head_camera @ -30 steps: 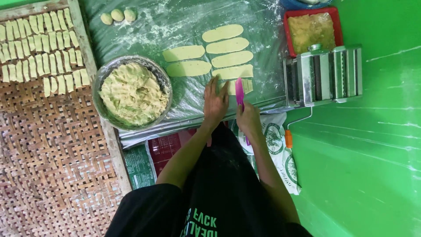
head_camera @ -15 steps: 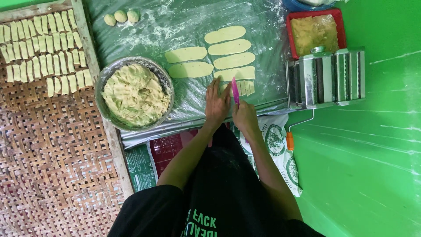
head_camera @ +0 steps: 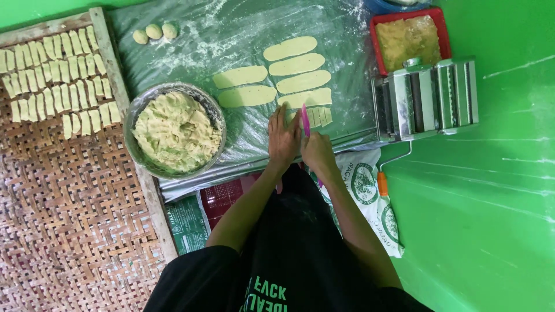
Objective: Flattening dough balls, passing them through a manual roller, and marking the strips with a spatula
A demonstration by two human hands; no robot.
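My right hand (head_camera: 317, 151) pinches a pink knife (head_camera: 304, 119) over dough strips (head_camera: 315, 116) near the plastic sheet's (head_camera: 243, 136) front edge; left hand (head_camera: 283, 137), fingers together, lies flat.

Home snack-making spot on a green floor (head_camera: 491, 231): floured plastic sheet (head_camera: 231, 52), rolled dough strips (head_camera: 300, 65), hand-cranked pasta roller (head_camera: 426, 99), woven bamboo drying tray (head_camera: 63, 196).

Right hand (head_camera: 317, 151): grips a pink knife (head_camera: 305, 119), blade on a cut dough strip (head_camera: 315, 117). Left hand (head_camera: 283, 137): flat just beside it on the floured plastic sheet (head_camera: 243, 144). Nearby: metal bowl of dough shreds (head_camera: 175, 129), pasta roller (head_camera: 426, 98), woven tray (head_camera: 63, 190) of cut pieces.
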